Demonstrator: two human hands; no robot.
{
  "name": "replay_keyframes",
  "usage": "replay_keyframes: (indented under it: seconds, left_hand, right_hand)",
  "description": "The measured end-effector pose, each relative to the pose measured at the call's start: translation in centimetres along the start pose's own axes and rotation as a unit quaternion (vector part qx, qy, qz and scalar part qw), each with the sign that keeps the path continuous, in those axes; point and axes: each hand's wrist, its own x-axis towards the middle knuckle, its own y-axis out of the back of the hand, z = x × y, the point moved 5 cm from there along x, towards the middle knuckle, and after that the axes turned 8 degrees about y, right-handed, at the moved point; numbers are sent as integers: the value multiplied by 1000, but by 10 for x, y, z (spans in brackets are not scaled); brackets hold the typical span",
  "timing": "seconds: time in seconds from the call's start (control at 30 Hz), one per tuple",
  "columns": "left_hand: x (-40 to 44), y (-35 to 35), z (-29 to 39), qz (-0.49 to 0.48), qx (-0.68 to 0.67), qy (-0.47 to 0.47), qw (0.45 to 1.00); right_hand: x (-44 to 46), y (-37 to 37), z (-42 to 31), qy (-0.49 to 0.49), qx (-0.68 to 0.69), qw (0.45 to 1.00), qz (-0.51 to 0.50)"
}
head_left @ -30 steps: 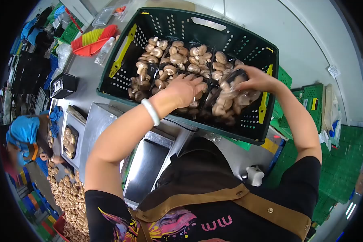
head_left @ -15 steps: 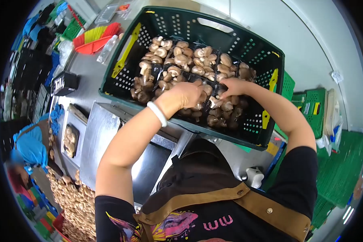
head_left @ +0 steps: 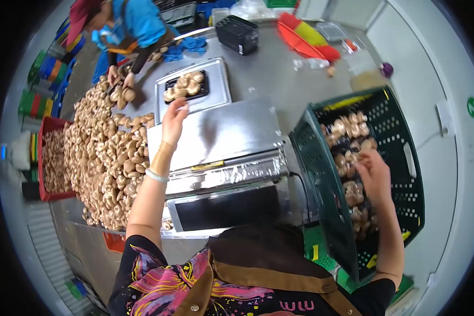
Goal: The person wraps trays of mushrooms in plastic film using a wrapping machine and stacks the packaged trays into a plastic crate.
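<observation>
Fingers slightly apart, the left hand (head_left: 173,122) is just beside a black tray (head_left: 205,90) of plump tan mushrooms (head_left: 183,86), left of the crate (head_left: 324,155), where the right hand (head_left: 376,176) curls, grip unclear.

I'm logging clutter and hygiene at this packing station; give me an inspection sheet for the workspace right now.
Surface: steel table; loose mushrooms heaped at the left.
Job's things: black tray of mushrooms on a metal tray; more mushrooms inside the dark green crate.
Clutter: blue cloth, black container, red dustpan at the far side.
Hands: left beside the black tray, nothing seen in it; right over the crate's mushrooms, grip unclear.
Cables: dark cable beside the crate, ends unclear.
Surroundings: co-worker handling mushrooms; red crate of mushrooms beyond the heap.
</observation>
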Motion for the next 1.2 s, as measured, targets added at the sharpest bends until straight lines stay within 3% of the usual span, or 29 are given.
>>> replay_keyframes:
  seconds: [0.1,0.2,0.33,0.43,0.53,0.57,0.67,0.77,0.87,1.0,1.1,1.13,1.2]
  left_hand:
    - [63,78,-81,109,89,60,988]
    - [110,110,-121,96,109,135,980]
    - [188,121,-170,87,19,139,986]
    - [241,116,-208,51,-6,158,986]
    - [237,95,-180,79,23,156,984]
    - [226,90,-156,47,58,171,982]
    - [194,83,-113,66,37,164,984]
    - [188,75,-150,79,-13,56,995]
    - [98,62,-80,56,-76,96,991]
    - [3,29,-59,-42,-133,172,975]
    - [-49,5,-86,-50,-90,168,980]
    - [-63,-2,-89,-69,-133,194,970]
    - [-78,-7,-97,-67,-101,157,980]
  right_hand:
    - [73,-66,-81,135,31,985,-103]
    - [141,-159,-117,234,44,954,-184]
    - [239,-307,-114,131,130,947,-262]
    - [300,-409,-98,27,220,949,-224]
    - [340,-480,-78,-38,294,940,-171]
    - [348,-491,-77,-46,302,939,-158]
    - [349,-495,-77,-49,300,941,-149]
    - [326,-447,-86,-20,243,960,-138]
    - [278,-381,-97,31,243,964,-108]
    - [189,-325,-83,-26,239,960,-145]
    - [132,-303,-72,-80,239,955,-158]
    - [118,-298,-68,-84,237,955,-157]
    - [100,-296,-58,-87,245,953,-155]
